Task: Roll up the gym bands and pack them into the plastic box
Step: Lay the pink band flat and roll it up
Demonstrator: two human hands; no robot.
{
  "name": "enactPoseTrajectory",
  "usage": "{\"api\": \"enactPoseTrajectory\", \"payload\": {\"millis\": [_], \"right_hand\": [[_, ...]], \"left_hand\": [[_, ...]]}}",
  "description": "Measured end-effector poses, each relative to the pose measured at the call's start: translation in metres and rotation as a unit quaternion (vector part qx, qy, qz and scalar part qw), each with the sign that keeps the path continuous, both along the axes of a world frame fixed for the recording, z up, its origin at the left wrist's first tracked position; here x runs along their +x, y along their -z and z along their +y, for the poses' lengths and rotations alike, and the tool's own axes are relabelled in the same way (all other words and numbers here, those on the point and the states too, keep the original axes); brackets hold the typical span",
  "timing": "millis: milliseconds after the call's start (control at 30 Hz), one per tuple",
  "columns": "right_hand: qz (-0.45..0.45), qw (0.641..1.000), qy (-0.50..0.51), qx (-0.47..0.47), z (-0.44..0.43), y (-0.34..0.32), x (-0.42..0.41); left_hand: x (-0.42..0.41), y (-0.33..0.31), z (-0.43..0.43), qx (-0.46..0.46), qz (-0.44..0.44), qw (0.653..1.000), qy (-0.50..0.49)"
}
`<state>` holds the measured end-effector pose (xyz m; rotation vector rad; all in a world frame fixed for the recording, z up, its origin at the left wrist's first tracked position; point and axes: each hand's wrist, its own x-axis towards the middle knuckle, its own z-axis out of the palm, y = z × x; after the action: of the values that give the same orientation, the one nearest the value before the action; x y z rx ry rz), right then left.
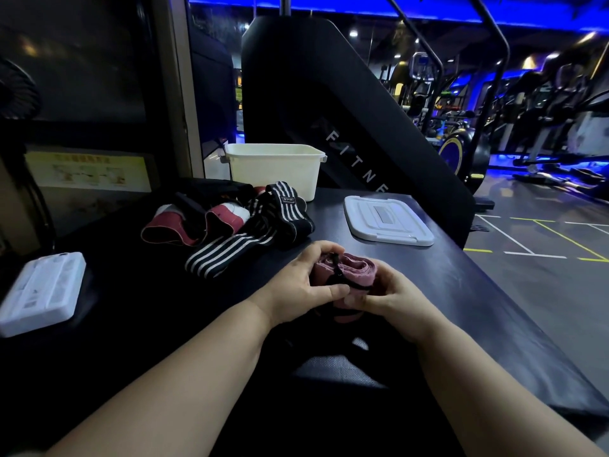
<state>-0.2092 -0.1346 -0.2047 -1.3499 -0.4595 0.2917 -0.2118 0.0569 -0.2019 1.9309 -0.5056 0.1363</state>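
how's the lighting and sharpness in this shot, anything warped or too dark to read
Head view: dim, blue-tinted gym light; hands and pink band roll readable; dark tabletop loses detail; white box and lid stand out; wide-angle bends edges; wall poster blurred.

Dim gym interior, lit mostly by blue strip light from above and behind.

A saturated blue LED ceiling strip (pixel 329 3) is seen across the top, and blue glow is reflected on the glossy grey gym floor (pixel 540 192) at right. The dark matte tabletop (pixel 428 275) is underexposed, with detail lost at the near left. The white rectangular plastic box (pixel 273 169) and flat white plastic lid (pixel 387 222) are rendered brightest, without glare. Background machines are soft and noisy. Wide-angle bending is visible at the edges; forearms are stretched.
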Motion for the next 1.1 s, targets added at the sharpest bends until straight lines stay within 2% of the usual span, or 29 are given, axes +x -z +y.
{"api": "enactPoseTrajectory", "payload": {"millis": [300, 433, 667, 967, 1100], "right_hand": [[-0.017, 0.999, 0.029, 0.001, 0.002, -0.001, -0.002], [-0.02, 0.999, 0.035, 0.001, 0.0, -0.001, -0.002], [-0.047, 0.996, 0.046, -0.063, -0.003, 0.002, 0.005], [-0.059, 0.992, 0.05, -0.095, -0.005, -0.001, 0.006], [-0.083, 0.984, 0.028, -0.155, -0.008, -0.008, 0.01]], "left_hand": [[0.002, -0.002, 0.001, -0.011, -0.005, 0.999, -0.03], [0.005, 0.0, 0.005, -0.028, 0.032, 0.999, -0.025], [0.002, 0.003, 0.009, -0.039, 0.104, 0.993, -0.023], [0.002, 0.003, 0.006, -0.045, 0.091, 0.994, -0.03], [0.002, -0.008, 0.01, 0.011, 0.108, 0.994, -0.017]]}}
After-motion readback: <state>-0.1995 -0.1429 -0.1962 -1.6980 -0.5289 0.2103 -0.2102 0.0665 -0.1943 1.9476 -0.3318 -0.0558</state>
